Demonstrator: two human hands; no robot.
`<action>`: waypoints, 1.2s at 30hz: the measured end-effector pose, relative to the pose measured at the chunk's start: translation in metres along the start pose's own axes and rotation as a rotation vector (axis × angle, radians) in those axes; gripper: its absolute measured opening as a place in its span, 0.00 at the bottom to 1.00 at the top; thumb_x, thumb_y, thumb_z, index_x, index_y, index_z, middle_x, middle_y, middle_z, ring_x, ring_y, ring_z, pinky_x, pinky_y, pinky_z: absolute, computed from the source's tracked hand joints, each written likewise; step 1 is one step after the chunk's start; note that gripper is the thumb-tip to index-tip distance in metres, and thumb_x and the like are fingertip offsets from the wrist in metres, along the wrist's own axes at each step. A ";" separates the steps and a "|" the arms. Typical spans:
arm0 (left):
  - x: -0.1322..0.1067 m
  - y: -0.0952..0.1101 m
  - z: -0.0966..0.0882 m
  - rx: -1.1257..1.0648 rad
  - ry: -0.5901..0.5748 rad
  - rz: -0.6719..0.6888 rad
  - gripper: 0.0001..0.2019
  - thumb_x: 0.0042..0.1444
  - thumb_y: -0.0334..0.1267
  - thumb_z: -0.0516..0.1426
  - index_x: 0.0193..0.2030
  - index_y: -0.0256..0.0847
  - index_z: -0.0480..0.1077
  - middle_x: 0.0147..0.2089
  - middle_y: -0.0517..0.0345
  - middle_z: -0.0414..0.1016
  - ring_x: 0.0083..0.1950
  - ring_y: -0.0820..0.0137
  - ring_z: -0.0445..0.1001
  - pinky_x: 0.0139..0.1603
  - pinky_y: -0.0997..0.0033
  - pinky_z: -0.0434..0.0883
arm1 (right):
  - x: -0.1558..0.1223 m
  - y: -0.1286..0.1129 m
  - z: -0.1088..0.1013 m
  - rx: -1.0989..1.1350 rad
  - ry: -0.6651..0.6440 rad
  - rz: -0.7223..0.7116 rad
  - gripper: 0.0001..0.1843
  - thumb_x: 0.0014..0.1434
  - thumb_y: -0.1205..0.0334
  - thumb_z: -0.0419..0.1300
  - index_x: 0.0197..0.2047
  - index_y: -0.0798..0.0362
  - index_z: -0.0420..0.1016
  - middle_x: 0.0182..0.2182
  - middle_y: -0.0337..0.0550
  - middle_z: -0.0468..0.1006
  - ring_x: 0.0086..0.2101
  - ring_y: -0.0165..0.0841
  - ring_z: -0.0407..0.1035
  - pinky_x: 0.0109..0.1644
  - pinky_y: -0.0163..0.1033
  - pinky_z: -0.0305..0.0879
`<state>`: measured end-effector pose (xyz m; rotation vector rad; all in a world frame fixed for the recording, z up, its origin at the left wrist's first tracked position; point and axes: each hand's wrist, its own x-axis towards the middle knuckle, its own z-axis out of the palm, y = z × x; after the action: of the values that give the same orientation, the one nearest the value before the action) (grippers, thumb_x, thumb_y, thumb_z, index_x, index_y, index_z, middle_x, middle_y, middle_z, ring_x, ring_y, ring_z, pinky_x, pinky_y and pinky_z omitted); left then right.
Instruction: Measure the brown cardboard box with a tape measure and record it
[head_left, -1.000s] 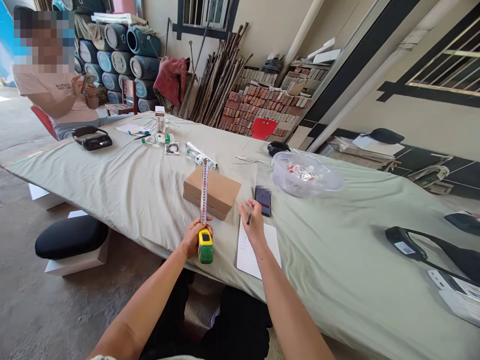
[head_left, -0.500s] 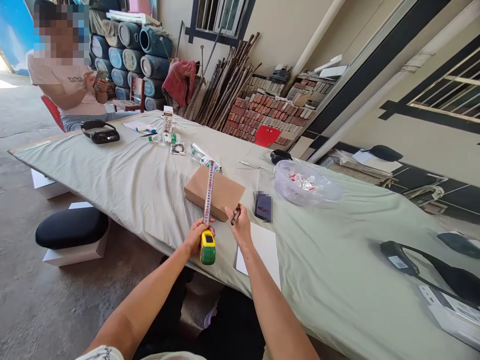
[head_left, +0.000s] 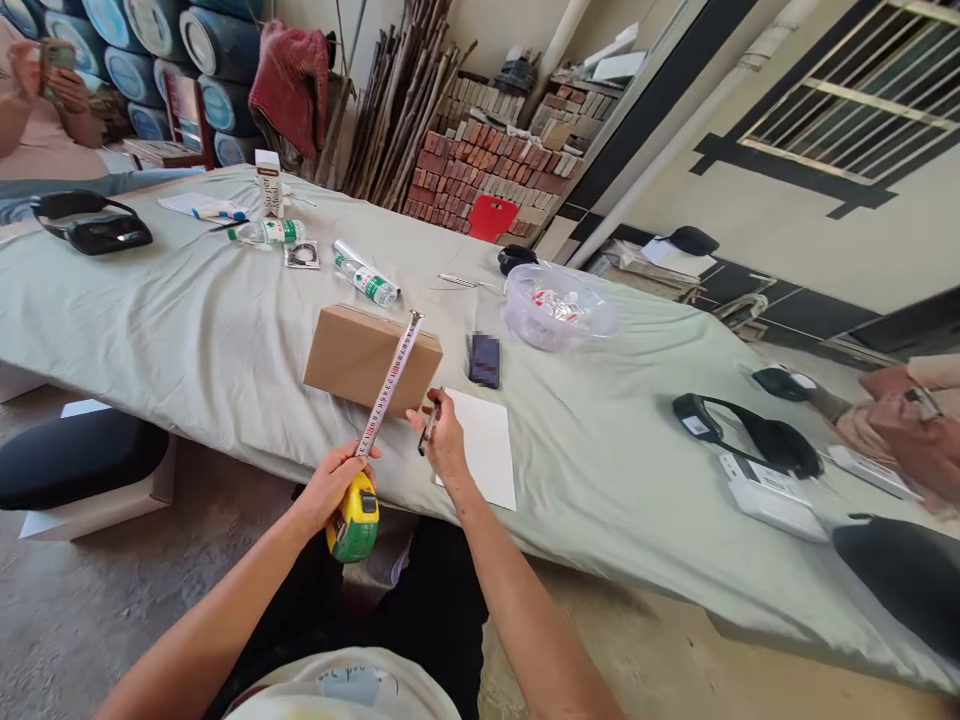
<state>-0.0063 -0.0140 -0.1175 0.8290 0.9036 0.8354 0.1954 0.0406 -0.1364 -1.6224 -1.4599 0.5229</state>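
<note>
My left hand [head_left: 337, 485] is closed on a yellow and green tape measure [head_left: 354, 520] near the table's front edge. Its extended blade [head_left: 386, 390] slants up across the right part of a brown cardboard box [head_left: 364, 355], and the end hook reaches beyond the box's top. In my right hand [head_left: 444, 440] is a dark pen [head_left: 429, 428], gripped just below the box's lower right corner. A white sheet [head_left: 480, 450] lies partly under that hand. To the right of the box is a phone [head_left: 484, 360] with a blurred screen.
On the cloth-covered table [head_left: 585, 460] are water bottles [head_left: 367, 280], a small carton [head_left: 268, 183], a clear plastic bowl [head_left: 559, 310] with packets, and headsets [head_left: 94, 225]. One person with a phone sits at far left; another person's hands [head_left: 911, 420] hold something at right.
The view has swung right, bringing another person's hands into sight. The box has turned and now shows a tall side. The tape blade has tilted rightward across it; both hands keep their grips.
</note>
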 end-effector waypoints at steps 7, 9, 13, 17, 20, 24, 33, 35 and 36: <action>-0.025 -0.017 0.005 0.094 0.053 -0.013 0.16 0.55 0.45 0.56 0.45 0.38 0.67 0.25 0.61 0.72 0.23 0.75 0.66 0.23 0.77 0.63 | 0.018 -0.028 -0.040 0.147 0.133 -0.014 0.24 0.59 0.48 0.57 0.56 0.49 0.61 0.57 0.54 0.71 0.50 0.41 0.73 0.51 0.46 0.69; -0.028 -0.028 0.002 0.122 0.072 -0.008 0.15 0.56 0.45 0.55 0.46 0.37 0.67 0.26 0.61 0.72 0.24 0.74 0.67 0.23 0.77 0.64 | 0.020 -0.036 -0.037 0.164 0.122 -0.097 0.26 0.58 0.51 0.60 0.58 0.48 0.60 0.59 0.53 0.69 0.54 0.41 0.70 0.52 0.46 0.69; -0.032 -0.047 -0.004 0.165 0.118 -0.022 0.15 0.54 0.44 0.55 0.44 0.37 0.68 0.25 0.61 0.72 0.23 0.74 0.67 0.24 0.77 0.64 | 0.021 -0.039 -0.021 0.110 0.093 -0.255 0.24 0.59 0.57 0.59 0.58 0.48 0.63 0.58 0.50 0.70 0.57 0.40 0.67 0.60 0.48 0.64; -0.037 -0.063 -0.008 0.177 0.121 -0.063 0.13 0.53 0.44 0.54 0.40 0.37 0.69 0.23 0.61 0.72 0.21 0.74 0.66 0.22 0.77 0.63 | 0.022 -0.029 -0.012 0.165 0.073 -0.279 0.19 0.63 0.59 0.55 0.57 0.48 0.64 0.59 0.50 0.70 0.59 0.38 0.65 0.63 0.49 0.61; -0.038 -0.076 -0.009 0.170 0.143 -0.078 0.12 0.52 0.44 0.54 0.37 0.38 0.69 0.24 0.61 0.72 0.21 0.74 0.66 0.22 0.77 0.63 | 0.022 -0.024 -0.012 0.191 0.055 -0.274 0.20 0.64 0.58 0.54 0.59 0.47 0.63 0.60 0.48 0.69 0.60 0.37 0.64 0.64 0.48 0.60; -0.037 -0.092 -0.011 0.217 0.201 -0.045 0.11 0.52 0.43 0.54 0.37 0.39 0.70 0.25 0.61 0.72 0.22 0.72 0.68 0.23 0.76 0.64 | 0.018 -0.025 -0.016 0.190 0.033 -0.254 0.20 0.65 0.57 0.51 0.60 0.47 0.63 0.61 0.47 0.68 0.61 0.36 0.63 0.65 0.46 0.59; -0.038 -0.099 -0.007 0.427 0.294 0.027 0.09 0.53 0.40 0.52 0.36 0.41 0.72 0.26 0.61 0.71 0.24 0.71 0.66 0.25 0.75 0.62 | 0.014 -0.044 -0.024 0.088 0.018 -0.206 0.26 0.59 0.49 0.58 0.57 0.50 0.64 0.57 0.52 0.70 0.55 0.42 0.66 0.56 0.47 0.67; -0.036 -0.100 -0.002 0.420 0.289 0.040 0.09 0.53 0.40 0.53 0.35 0.41 0.72 0.26 0.61 0.71 0.25 0.70 0.67 0.27 0.74 0.63 | 0.017 -0.044 -0.024 0.085 0.013 -0.191 0.25 0.58 0.50 0.58 0.57 0.50 0.64 0.57 0.52 0.70 0.55 0.42 0.66 0.53 0.45 0.68; -0.034 -0.101 0.000 0.412 0.282 0.049 0.09 0.53 0.40 0.53 0.35 0.41 0.71 0.26 0.60 0.71 0.26 0.70 0.67 0.28 0.74 0.64 | 0.018 -0.043 -0.024 0.093 0.005 -0.178 0.25 0.59 0.51 0.58 0.57 0.50 0.65 0.57 0.51 0.70 0.55 0.41 0.66 0.53 0.45 0.68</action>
<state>0.0065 -0.0870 -0.1944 1.1105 1.3369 0.8335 0.1929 0.0474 -0.0842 -1.4050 -1.5369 0.4773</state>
